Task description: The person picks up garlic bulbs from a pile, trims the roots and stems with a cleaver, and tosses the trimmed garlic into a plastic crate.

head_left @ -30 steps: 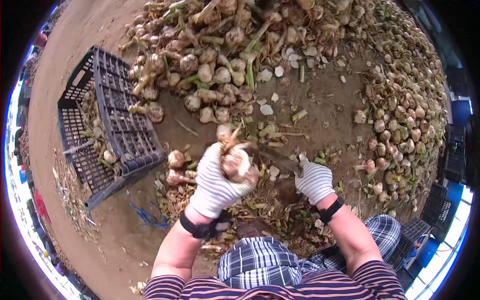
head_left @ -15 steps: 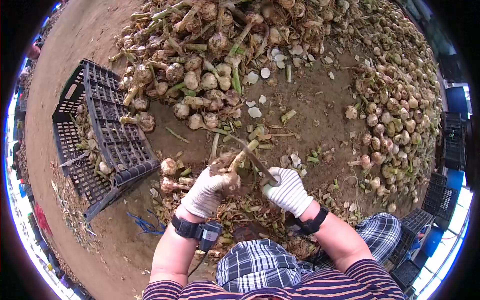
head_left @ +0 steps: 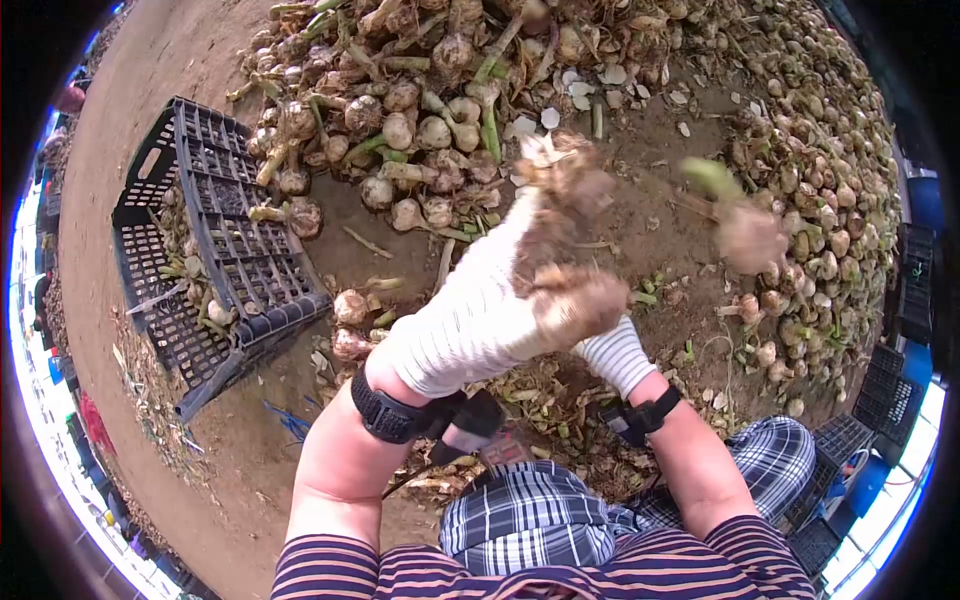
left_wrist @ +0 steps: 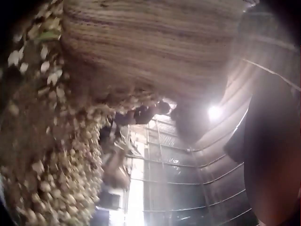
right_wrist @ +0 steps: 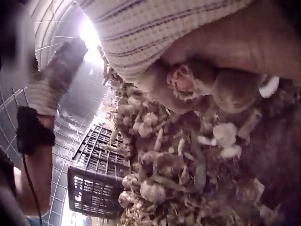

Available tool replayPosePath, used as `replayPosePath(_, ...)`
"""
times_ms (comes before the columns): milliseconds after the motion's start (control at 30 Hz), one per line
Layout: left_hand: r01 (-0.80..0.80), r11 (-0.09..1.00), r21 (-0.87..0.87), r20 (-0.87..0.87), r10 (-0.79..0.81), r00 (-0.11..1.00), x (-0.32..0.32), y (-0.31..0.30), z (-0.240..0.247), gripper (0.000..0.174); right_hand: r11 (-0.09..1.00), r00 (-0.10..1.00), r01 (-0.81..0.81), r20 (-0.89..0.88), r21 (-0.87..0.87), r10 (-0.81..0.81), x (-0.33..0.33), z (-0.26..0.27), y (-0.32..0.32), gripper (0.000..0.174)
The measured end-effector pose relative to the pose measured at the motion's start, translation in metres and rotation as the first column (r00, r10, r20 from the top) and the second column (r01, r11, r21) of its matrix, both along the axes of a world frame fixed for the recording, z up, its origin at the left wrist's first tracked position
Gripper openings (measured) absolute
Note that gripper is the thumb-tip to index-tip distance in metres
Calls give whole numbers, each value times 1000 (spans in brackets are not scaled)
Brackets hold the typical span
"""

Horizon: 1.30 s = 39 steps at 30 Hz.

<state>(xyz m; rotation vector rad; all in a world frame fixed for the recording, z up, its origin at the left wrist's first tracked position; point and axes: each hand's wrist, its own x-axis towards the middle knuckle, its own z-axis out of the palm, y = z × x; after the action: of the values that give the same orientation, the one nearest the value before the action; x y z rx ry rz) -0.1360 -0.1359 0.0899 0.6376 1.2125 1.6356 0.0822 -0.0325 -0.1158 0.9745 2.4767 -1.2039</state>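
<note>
In the head view my left hand (head_left: 500,300), in a striped, soiled glove, reaches out to the right with its fingers spread apart. Off its fingertips, a blurred garlic bulb (head_left: 752,238) hangs in the air before the right-hand pile. A blurred green stalk piece (head_left: 712,178) shows beside the bulb. The left wrist view also catches the garlic bulb (left_wrist: 116,172) in the air. My right hand (head_left: 615,355) is low and partly behind the left; its fingers (right_wrist: 230,92) are curled in the right wrist view, round the knife, whose blade is hidden.
Garlic with long stalks (head_left: 400,130) is heaped ahead. A pile of trimmed bulbs (head_left: 820,250) lies to the right. A black plastic crate (head_left: 225,230) lies tipped at left, garlic inside. Cut stalks and skins (head_left: 540,400) litter the ground before my knees.
The left hand held garlic near the knife; it has swung up and right and let a bulb go, now flying right. The right hand has shifted slightly right and down.
</note>
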Motion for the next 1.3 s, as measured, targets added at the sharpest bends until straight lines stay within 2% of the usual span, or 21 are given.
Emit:
replayPosePath(67, -133, 982, -133, -631, 19, 775, -13, -11, -36, 74, 969, 967, 224, 145, -100, -209, -32, 83, 9, 25)
replayPosePath(100, -206, 899, -386, -915, -346, 207, -24, -28, -59, 70, 982, 977, 180, 125, -51, -173, -20, 67, 17, 23)
replayPosePath(167, -172, 745, -644, -668, -658, -347, -32, -78, -139, 71, 954, 961, 265, 121, -140, -249, 2, 32, 26, 22)
replayPosePath(333, 27, 663, -748, -650, -724, -231, -57, -81, -148, 68, 836, 885, 443, 307, -324, -349, -33, 84, 10, 24)
replayPosePath(400, 68, 658, -750, -652, -719, -240, -62, -76, -137, 70, 959, 969, 247, 52, -142, -242, -17, 45, 8, 24)
replayPosePath(500, -23, 631, -776, -595, -719, 359, -56, -79, -130, 74, 981, 976, 108, -172, -163, -136, -18, 55, 12, 16)
replayPosePath(533, -176, 702, -690, -650, -493, 578, -40, -78, -115, 69, 981, 975, 115, -171, -159, -142, -23, 70, 12, 16)
replayPosePath(567, -142, 804, -578, -353, -89, 932, -28, -80, -118, 64, 999, 993, -33, -114, 23, 36, -34, 103, 10, 14)
replayPosePath(600, -200, 870, -451, 136, 288, 948, -20, -84, -125, 59, 961, 978, -197, -26, 193, 206, -44, 127, 7, 12)
replayPosePath(633, -204, 917, -342, 116, 256, 960, -16, -86, -129, 49, 960, 970, -176, -128, 220, 208, -50, 136, 1, 9)
replayPosePath(667, -25, 896, -444, -167, -56, 984, -19, -86, -133, 51, 921, 953, -265, -70, 284, 296, -55, 138, -4, 10)
replayPosePath(700, -71, 921, -384, -46, 58, 997, -8, -92, -132, 55, 901, 938, -311, -58, 302, 343, -59, 139, -7, 11)
replayPosePath(800, -120, 934, -337, 117, 169, 979, 3, -75, -96, 56, 874, 913, -382, -25, 299, 408, -65, 147, -11, 12)
replayPosePath(867, -173, 939, -296, 511, 308, 803, 7, -67, -88, 45, 869, 904, -409, -3, 280, 426, -68, 155, -12, 12)
replayPosePath(1000, -160, 944, -288, 84, 191, 978, 23, -67, -112, 28, 897, 916, -359, -86, 258, 392, -74, 164, -16, 13)
replayPosePath(1033, 10, 970, -243, -279, -80, 957, 20, -59, -114, 38, 915, 927, -323, -113, 242, 357, -74, 163, -17, 13)
replayPosePath(1067, 17, 970, -244, -274, -86, 958, 24, -57, -110, 38, 917, 930, -319, -107, 240, 352, -73, 161, -19, 13)
replayPosePath(1100, -23, 939, -343, -780, -271, 564, 29, -56, -104, 41, 917, 928, -310, -130, 252, 350, -73, 156, -20, 12)
replayPosePath(1133, -124, 913, -389, -913, -400, -78, 29, -50, -91, 45, 915, 923, -304, -155, 265, 352, -73, 154, -20, 11)
replayPosePath(1267, -211, 953, -218, -948, -258, -186, 33, -64, -113, 44, 929, 944, -257, -135, 265, 300, -69, 160, -15, 13)
replayPosePath(1300, -199, 942, -270, -956, -286, -59, 33, -67, -113, 42, 930, 945, -283, -94, 236, 312, -69, 164, -14, 13)
